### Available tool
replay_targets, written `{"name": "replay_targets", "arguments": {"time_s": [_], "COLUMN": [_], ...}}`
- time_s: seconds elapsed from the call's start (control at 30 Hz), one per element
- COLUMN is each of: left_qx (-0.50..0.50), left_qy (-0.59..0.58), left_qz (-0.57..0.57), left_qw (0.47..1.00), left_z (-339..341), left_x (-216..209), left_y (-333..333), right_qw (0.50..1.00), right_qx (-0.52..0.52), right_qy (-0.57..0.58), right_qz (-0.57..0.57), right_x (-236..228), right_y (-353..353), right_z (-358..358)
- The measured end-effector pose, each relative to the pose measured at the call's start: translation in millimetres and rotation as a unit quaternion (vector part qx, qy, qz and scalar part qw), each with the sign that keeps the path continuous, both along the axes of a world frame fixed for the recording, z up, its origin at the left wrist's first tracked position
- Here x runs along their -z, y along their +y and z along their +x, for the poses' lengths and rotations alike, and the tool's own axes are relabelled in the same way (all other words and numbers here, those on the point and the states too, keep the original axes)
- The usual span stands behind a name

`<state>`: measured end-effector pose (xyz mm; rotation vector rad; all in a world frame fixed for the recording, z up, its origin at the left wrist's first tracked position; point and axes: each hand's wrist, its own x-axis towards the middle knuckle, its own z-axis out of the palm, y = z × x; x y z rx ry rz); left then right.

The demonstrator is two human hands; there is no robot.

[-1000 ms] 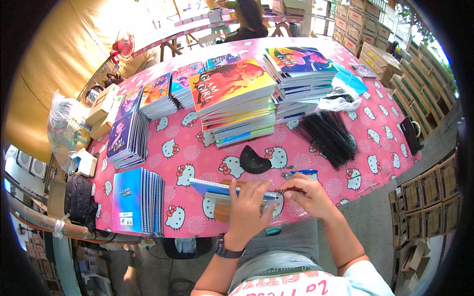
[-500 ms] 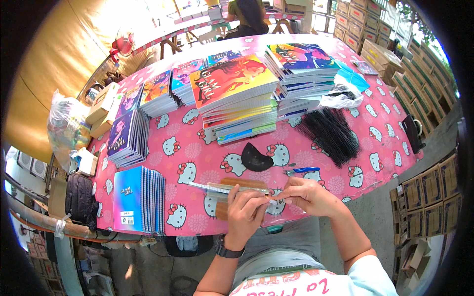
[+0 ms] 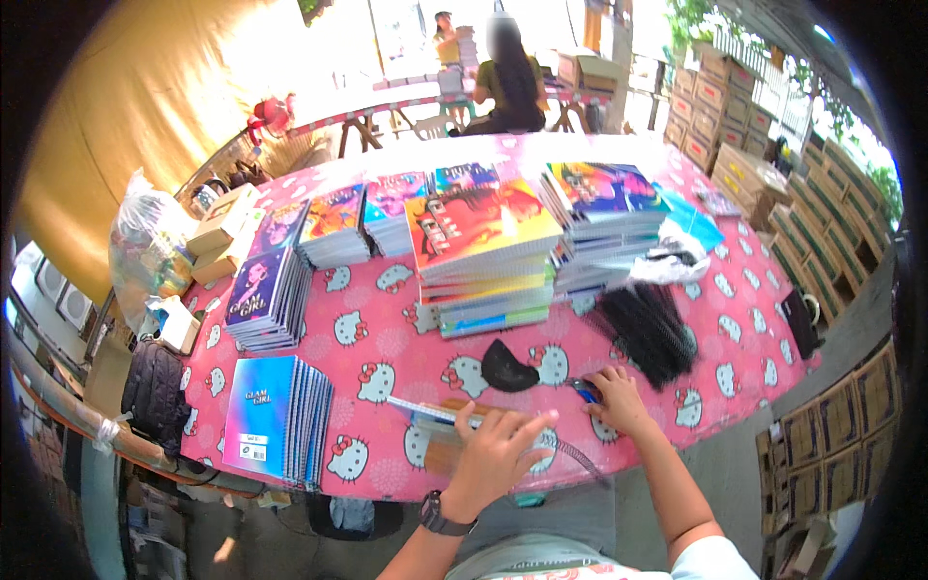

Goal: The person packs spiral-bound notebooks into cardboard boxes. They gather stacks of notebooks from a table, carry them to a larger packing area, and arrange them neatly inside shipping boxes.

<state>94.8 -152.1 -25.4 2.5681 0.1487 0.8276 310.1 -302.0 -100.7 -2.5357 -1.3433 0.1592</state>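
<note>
My left hand (image 3: 493,454) lies over a thin notebook (image 3: 420,411) at the table's near edge, fingers spread. Beneath the notebook shows a brown wooden board (image 3: 443,456). From under the fingers a dark spiral binding coil (image 3: 578,457) trails right, its loose end past the table edge; how far it runs into the notebook is hidden. My right hand (image 3: 619,401) has its fingers closed around blue-handled pliers (image 3: 586,391) lying on the table. Just beyond sits a black crescent-shaped piece (image 3: 507,367). A bundle of black coils (image 3: 646,335) lies farther right.
Spiral notebooks stand in stacks: a blue one (image 3: 266,416) at left, a tall orange-topped one (image 3: 483,232) in the middle, others behind. A white plastic bag (image 3: 672,261) lies right of them on the pink tablecloth (image 3: 358,387). Another person (image 3: 512,87) sits at a far table.
My right hand has left the coil at the notebook and reached forward to the pliers. My left hand's fingers have spread. The whole view has shifted, with the table lower in it.
</note>
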Motion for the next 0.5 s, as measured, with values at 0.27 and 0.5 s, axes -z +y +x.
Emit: {"name": "replay_targets", "arguments": {"time_s": [0.27, 0.5], "left_qx": [-0.014, -0.023], "left_qy": [-0.03, -0.009], "left_qz": [0.039, 0.0], "left_qw": [0.999, 1.0], "left_z": [2, -2], "left_x": [5, -1], "left_y": [6, 3], "right_qw": [0.985, 0.979], "right_qx": [-0.056, 0.034], "right_qy": [0.035, 0.046], "right_qz": [0.16, 0.194], "right_x": [11, -28], "right_y": [100, 79], "right_z": [-13, -33]}}
